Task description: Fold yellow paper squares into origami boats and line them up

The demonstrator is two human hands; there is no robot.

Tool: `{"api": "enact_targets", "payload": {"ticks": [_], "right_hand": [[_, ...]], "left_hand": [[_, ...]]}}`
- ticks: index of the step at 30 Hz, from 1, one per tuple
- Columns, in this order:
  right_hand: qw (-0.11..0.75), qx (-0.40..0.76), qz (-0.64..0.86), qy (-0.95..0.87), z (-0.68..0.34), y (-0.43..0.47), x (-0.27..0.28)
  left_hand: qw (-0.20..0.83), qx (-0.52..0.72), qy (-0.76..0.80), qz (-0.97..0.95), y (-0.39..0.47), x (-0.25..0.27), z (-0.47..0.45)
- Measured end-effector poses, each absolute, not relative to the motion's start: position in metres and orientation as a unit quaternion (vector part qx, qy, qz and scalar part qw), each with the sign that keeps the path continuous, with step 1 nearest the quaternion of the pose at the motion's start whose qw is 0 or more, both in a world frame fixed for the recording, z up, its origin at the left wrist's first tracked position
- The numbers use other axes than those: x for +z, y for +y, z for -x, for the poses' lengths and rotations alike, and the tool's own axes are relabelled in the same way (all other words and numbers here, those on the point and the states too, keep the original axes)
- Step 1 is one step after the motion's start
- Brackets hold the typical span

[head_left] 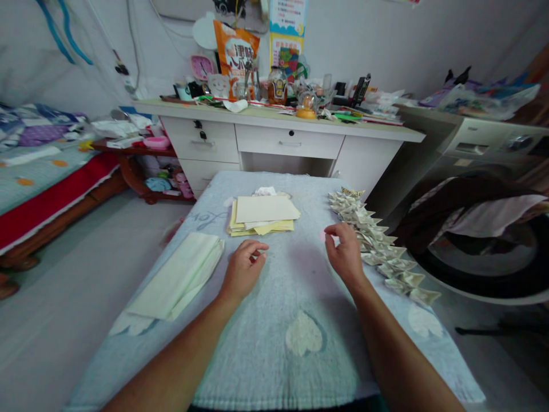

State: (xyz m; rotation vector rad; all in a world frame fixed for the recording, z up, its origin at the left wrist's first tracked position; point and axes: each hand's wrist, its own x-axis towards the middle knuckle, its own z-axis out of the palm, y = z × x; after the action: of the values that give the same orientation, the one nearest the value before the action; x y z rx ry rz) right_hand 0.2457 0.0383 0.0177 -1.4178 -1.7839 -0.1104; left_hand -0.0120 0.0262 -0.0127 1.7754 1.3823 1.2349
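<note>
My left hand (245,268) hovers over the cloth-covered table (300,292), fingers loosely bent, a gap at the thumb and nothing held. Just left of it lies a folded stack of pale green paper (182,277). A pile of cream and yellow paper sheets (266,209) sits beyond both hands, near the middle. My right hand (345,252) is held with fingers curved and thumb apart, also empty. It is nearest to long rows of folded paper pieces (380,246) with pointed tips along the table's right side. Whether it touches them I cannot tell.
Past the table stands a white desk (274,123) crowded with jars, a pink clock (201,67) and an orange snack bag (237,57). A front-loading washing machine (480,140) with laundry in its door is at the right. A bed (55,189) stands left.
</note>
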Motion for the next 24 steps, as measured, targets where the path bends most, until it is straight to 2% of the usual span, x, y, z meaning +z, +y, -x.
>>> {"api": "enact_targets", "payload": {"ticks": [5, 8, 11, 13, 15, 20, 24], "right_hand": [[0.271, 0.031, 0.531, -0.802, -0.224, 0.032, 0.017], [0.201, 0.039, 0.536, -0.819, -0.233, 0.032, 0.022], [0.2, -0.016, 0.597, -0.776, -0.264, 0.037, 0.033], [0.219, -0.075, 0.687, -0.689, -0.29, 0.04, 0.04], [0.198, -0.116, 0.768, -0.598, -0.312, 0.04, 0.044], [0.082, -0.1, 0.831, -0.54, -0.333, 0.032, 0.041], [0.054, -0.089, 0.829, -0.549, -0.331, 0.03, 0.034]], "left_hand": [[0.287, 0.471, 0.527, -0.647, 0.029, -0.013, 0.013], [0.293, 0.467, 0.527, -0.647, 0.029, -0.014, 0.014], [0.294, 0.467, 0.524, -0.649, 0.028, -0.014, 0.014], [0.294, 0.467, 0.524, -0.649, 0.027, -0.013, 0.014], [0.295, 0.467, 0.523, -0.65, 0.027, -0.013, 0.013], [0.301, 0.459, 0.524, -0.651, 0.028, -0.012, 0.012], [0.301, 0.454, 0.523, -0.655, 0.028, -0.014, 0.013]]}}
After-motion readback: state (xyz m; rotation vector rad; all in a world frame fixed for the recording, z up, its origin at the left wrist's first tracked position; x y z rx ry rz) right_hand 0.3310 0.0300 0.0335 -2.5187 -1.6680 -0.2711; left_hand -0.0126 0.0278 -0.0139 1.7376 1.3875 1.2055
